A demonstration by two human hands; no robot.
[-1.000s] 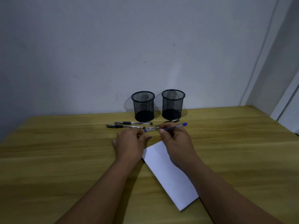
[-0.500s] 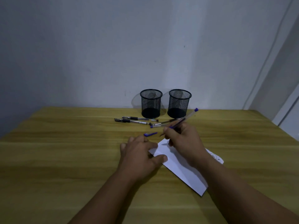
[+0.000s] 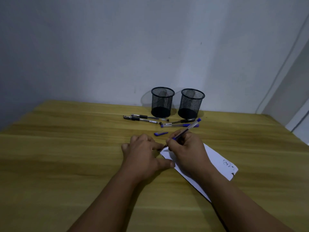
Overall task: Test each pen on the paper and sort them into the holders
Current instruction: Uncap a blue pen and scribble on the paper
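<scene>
A big wooden table (image 3: 66, 164) with a yellow-brown grain fills the bottom. Behind it stands a plain pale wall (image 3: 117, 47). The light is dim. A thin cable (image 3: 282, 71) runs down the wall on the right.

A right hand (image 3: 189, 151) grips a clear blue-ended pen (image 3: 187, 130), tip on the white paper sheet (image 3: 215, 158); a left hand (image 3: 142, 153) presses that sheet's left corner. Beyond the sheet lie a blue cap (image 3: 160, 133), loose pens and two black mesh holders (image 3: 162, 102).
</scene>
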